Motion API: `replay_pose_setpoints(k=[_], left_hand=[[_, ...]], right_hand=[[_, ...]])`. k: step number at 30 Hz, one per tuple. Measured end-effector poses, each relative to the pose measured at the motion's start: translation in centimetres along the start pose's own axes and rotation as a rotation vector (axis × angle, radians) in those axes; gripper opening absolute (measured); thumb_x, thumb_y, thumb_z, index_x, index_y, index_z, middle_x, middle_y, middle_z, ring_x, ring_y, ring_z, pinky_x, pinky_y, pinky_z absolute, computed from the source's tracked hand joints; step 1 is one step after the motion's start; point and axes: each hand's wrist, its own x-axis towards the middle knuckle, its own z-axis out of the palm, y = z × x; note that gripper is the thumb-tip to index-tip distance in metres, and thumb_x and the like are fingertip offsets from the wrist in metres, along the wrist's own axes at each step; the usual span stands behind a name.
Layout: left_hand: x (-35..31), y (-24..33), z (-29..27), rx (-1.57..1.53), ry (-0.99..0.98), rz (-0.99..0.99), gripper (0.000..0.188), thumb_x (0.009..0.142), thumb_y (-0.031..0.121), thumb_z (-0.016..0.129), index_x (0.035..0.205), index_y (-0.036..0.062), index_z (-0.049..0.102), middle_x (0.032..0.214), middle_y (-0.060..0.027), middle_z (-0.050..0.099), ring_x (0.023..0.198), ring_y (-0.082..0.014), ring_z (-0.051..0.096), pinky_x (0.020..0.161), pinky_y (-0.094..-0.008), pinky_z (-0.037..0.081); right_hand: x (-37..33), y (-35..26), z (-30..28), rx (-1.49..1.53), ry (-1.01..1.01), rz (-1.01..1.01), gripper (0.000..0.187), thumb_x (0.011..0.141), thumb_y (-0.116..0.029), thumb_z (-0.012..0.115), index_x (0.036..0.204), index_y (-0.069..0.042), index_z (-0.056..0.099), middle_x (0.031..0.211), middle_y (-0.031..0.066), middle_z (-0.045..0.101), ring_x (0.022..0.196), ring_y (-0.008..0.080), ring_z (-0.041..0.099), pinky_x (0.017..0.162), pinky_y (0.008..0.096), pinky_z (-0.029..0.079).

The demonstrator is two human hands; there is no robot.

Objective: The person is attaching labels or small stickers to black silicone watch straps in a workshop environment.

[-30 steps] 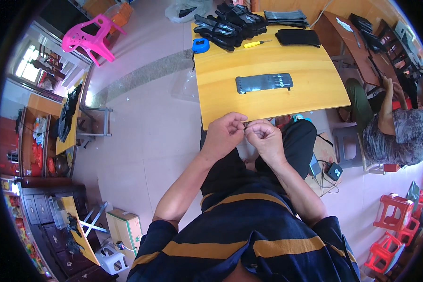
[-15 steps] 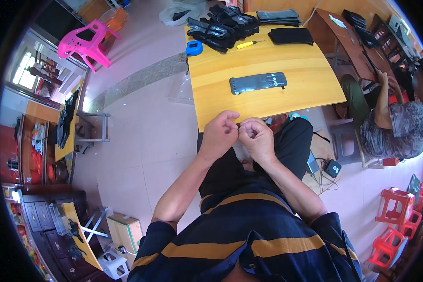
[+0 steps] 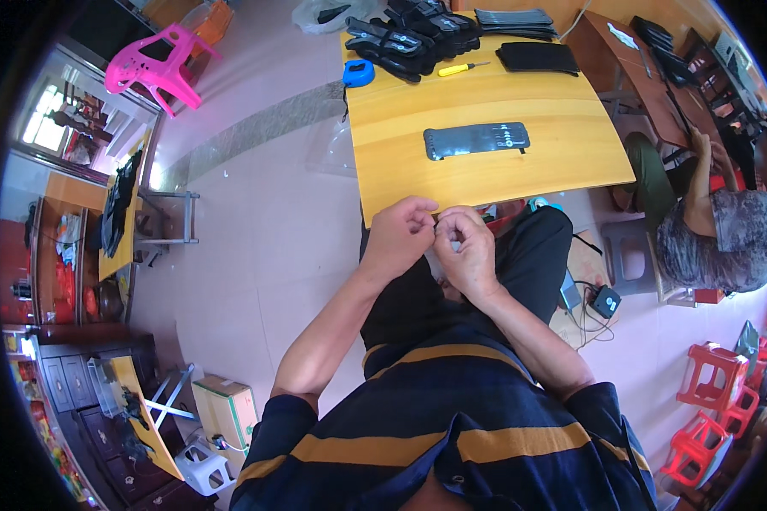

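My left hand (image 3: 398, 236) and my right hand (image 3: 469, 254) meet just off the near edge of the yellow wooden table (image 3: 392, 179), above my lap. Both have their fingers curled into a pinch, fingertips almost touching. A tiny dark bit shows between them, too small to name. Beyond my hands, a flat dark-grey strip (image 3: 475, 140) with light printed marks lies crosswise on the table.
Toward the table's far side are a blue tape measure (image 3: 359, 73), a yellow-handled screwdriver (image 3: 458, 70), a pile of black strapped pieces (image 3: 409, 38), a black pouch (image 3: 537, 58) and stacked grey strips (image 3: 516, 23). A seated person (image 3: 716, 234) works at the right.
The view has tilted slightly, so the table and its things sit a little higher and further right. My hands stay together in the same pinch, with only small finger movement.
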Motion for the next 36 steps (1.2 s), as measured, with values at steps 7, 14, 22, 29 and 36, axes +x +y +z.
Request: replay_pose_setpoints(k=[7,14,22,29,36], left_hand=[[0.1,0.1,-0.1,-0.048,0.028,-0.016,0.026,0.087,-0.003,0.064,0.113,-0.005,0.068,0.092,-0.0091,0.073,0.084,-0.0115,0.07,0.077,-0.0254,0.057],[0.7,-1.9,-0.5,-0.176,-0.001,-0.038,0.025,0.088,-0.002,0.065,0.112,-0.0054,0.068,0.092,-0.0069,0.071,0.084,-0.0106,0.069,0.077,-0.0246,0.057],[1.1,-1.4,-1.3,-0.38,-0.061,-0.141,0.025,0.089,-0.003,0.064,0.114,-0.0045,0.067,0.094,-0.0058,0.069,0.083,-0.01,0.066,0.075,-0.0244,0.056],[1.0,-0.2,-1.8,-0.305,-0.002,-0.067,0.031,0.088,-0.003,0.065,0.119,-0.0026,0.062,0.096,-0.004,0.066,0.082,-0.0103,0.065,0.077,-0.0251,0.056],[1.4,-1.5,-1.3,-0.378,0.06,-0.093,0.036,0.088,-0.003,0.066,0.122,-0.0022,0.058,0.096,-0.0054,0.066,0.084,-0.0104,0.065,0.077,-0.0242,0.055]], right_hand=[[0.3,-0.5,0.2,-0.028,0.006,-0.06,0.008,0.084,0.005,0.071,0.089,0.002,0.065,0.097,0.012,0.065,0.075,0.0201,0.066,0.066,0.029,0.052],[0.4,-0.2,0.3,0.017,-0.015,-0.022,0.008,0.085,0.006,0.069,0.089,0.001,0.065,0.097,0.0108,0.064,0.076,0.0178,0.065,0.066,0.0262,0.051],[1.3,-0.4,0.0,0.045,-0.077,-0.029,0.007,0.086,0.007,0.069,0.089,0.001,0.065,0.098,0.0096,0.063,0.077,0.0149,0.064,0.066,0.0251,0.051],[2.7,-0.3,0.0,0.056,-0.061,-0.013,0.005,0.089,0.003,0.07,0.09,0.001,0.066,0.096,0.009,0.063,0.076,0.0124,0.063,0.065,0.0248,0.051],[2.1,-0.7,0.6,0.022,-0.113,0.112,0.009,0.091,-0.007,0.074,0.09,0.0,0.068,0.075,0.0095,0.065,0.066,0.0171,0.063,0.063,0.0309,0.051]])
